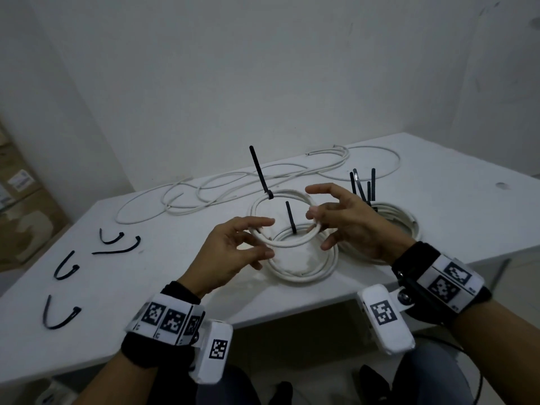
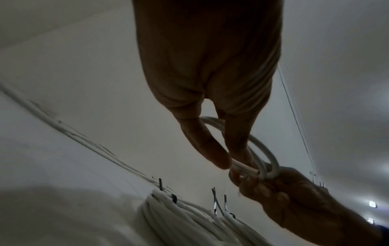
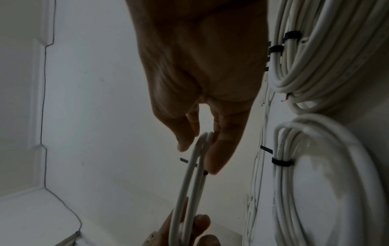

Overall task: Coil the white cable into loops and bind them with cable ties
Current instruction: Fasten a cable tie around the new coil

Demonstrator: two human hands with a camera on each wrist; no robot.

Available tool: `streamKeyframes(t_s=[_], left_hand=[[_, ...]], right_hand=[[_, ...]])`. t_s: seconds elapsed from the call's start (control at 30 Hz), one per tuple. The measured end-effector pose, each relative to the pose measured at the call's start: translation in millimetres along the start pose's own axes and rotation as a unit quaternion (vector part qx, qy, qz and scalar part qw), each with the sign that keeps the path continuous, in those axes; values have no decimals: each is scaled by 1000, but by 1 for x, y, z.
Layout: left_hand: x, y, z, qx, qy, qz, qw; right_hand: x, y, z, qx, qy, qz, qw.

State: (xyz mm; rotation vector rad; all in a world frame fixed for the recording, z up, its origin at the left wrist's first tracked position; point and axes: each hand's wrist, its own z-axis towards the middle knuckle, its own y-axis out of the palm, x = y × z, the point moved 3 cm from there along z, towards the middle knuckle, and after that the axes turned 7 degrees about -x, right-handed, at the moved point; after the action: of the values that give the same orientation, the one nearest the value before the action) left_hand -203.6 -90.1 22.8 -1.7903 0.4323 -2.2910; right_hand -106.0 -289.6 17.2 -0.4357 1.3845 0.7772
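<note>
A small coil of white cable point(image 1: 292, 194) is held in the air between both hands, above the table point(image 1: 146, 287). One black cable tie point(image 1: 259, 171) binds its far side, tail pointing up. My left hand point(image 1: 263, 238) pinches the coil's near-left part between thumb and fingers; the left wrist view shows that pinch point(image 2: 238, 164) on the coil point(image 2: 271, 159). My right hand point(image 1: 314, 217) pinches the coil's right side, the index finger raised. In the right wrist view its thumb and finger point(image 3: 212, 159) clamp the coil point(image 3: 189, 179).
A bound coil point(image 1: 304, 277) with an upright tie lies on the table under the held one. Another bound coil point(image 1: 400, 217) with several tie tails sits behind my right hand. Loose white cable point(image 1: 204, 197) sprawls along the back. Several loose black ties point(image 1: 117, 244) lie at the left.
</note>
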Motion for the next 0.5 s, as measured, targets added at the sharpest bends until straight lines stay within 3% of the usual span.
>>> streamKeyframes(t_s=[0.23, 0.5], left_hand=[[-13, -2, 2, -10, -48, 95, 994], [-28, 10, 22, -56, -107, 243, 963]], right_hand=[[7, -1, -8, 7, 11, -132, 991], [21, -13, -8, 60, 92, -316, 942]])
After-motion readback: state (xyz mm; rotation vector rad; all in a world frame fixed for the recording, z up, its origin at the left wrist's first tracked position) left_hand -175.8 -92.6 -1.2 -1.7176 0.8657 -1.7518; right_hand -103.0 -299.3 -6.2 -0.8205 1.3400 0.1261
